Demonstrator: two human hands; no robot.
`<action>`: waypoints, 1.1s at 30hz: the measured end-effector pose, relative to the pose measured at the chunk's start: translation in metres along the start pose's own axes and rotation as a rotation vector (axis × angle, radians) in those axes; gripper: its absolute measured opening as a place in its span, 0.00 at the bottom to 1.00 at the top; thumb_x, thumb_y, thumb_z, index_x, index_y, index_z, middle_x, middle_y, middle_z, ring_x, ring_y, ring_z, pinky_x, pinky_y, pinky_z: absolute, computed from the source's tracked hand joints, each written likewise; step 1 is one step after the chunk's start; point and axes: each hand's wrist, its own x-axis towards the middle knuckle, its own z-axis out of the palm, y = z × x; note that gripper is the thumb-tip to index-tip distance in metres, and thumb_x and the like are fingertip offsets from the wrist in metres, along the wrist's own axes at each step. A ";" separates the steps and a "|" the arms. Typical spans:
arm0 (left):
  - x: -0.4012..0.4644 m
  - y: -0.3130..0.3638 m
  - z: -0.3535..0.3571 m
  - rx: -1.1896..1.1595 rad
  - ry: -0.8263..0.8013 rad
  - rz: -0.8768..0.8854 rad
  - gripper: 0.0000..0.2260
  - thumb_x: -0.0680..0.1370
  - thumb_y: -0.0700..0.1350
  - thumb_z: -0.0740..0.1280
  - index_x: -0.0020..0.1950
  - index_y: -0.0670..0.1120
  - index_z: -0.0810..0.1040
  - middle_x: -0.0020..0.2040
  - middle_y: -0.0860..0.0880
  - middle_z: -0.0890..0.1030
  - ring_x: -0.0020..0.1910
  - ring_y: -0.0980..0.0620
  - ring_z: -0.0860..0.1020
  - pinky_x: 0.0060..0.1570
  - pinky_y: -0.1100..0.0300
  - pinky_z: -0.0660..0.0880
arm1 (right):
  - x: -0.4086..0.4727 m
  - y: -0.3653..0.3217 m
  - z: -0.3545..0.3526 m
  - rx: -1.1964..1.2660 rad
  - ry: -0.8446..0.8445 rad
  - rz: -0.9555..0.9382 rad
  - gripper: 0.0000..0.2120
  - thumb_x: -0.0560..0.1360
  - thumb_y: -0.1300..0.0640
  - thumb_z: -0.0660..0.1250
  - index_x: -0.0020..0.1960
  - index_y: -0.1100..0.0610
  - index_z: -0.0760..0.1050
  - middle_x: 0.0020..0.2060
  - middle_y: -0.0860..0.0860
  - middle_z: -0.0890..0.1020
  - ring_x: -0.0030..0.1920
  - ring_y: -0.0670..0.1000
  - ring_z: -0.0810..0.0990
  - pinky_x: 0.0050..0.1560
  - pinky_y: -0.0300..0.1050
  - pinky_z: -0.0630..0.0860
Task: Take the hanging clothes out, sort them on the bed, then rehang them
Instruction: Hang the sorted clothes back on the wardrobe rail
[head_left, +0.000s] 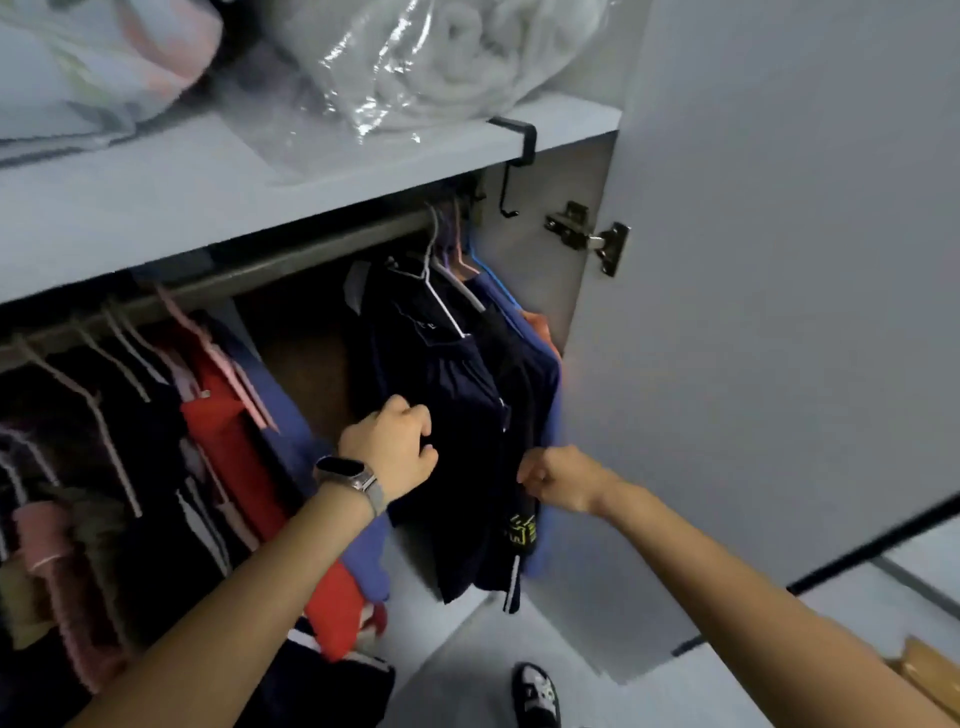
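A dark navy shirt (441, 374) hangs on a white hanger (448, 291) from the wardrobe rail (291, 262), among several garments bunched at the right end. My left hand (397, 447), with a watch on its wrist, grips the shirt's left side with curled fingers. My right hand (558, 480) pinches the dark fabric at the shirt's right edge. A blue garment (545, 364) and an orange one (543, 325) hang behind it. On the left of the rail hang a red garment (234, 441), a blue one (291, 415) and dark clothes (104, 441).
The open wardrobe door (779, 312) stands close on the right with a metal hinge (592, 236). The shelf (208, 208) above holds bagged bedding (441, 57). A black hook (514, 156) hangs off the shelf edge. My slippered foot (535, 693) is on the floor.
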 end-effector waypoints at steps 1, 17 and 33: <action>0.002 0.016 0.011 0.049 -0.127 0.033 0.12 0.74 0.53 0.64 0.56 0.53 0.73 0.56 0.49 0.72 0.50 0.45 0.78 0.43 0.54 0.74 | -0.022 0.016 0.004 -0.025 -0.006 0.048 0.12 0.74 0.59 0.61 0.56 0.55 0.77 0.54 0.54 0.81 0.55 0.57 0.79 0.57 0.46 0.73; -0.077 0.321 0.132 -0.109 -0.848 0.622 0.26 0.76 0.51 0.66 0.72 0.49 0.63 0.61 0.50 0.77 0.60 0.53 0.74 0.55 0.67 0.66 | -0.335 0.221 0.088 0.462 0.244 0.740 0.23 0.72 0.53 0.71 0.64 0.52 0.68 0.56 0.50 0.81 0.53 0.52 0.79 0.53 0.44 0.75; -0.228 0.708 0.230 -0.184 -0.818 0.934 0.19 0.76 0.45 0.62 0.68 0.50 0.69 0.58 0.50 0.76 0.57 0.50 0.75 0.56 0.61 0.70 | -0.709 0.405 0.171 0.888 0.807 1.361 0.19 0.71 0.57 0.72 0.59 0.54 0.71 0.44 0.51 0.80 0.42 0.50 0.78 0.41 0.40 0.73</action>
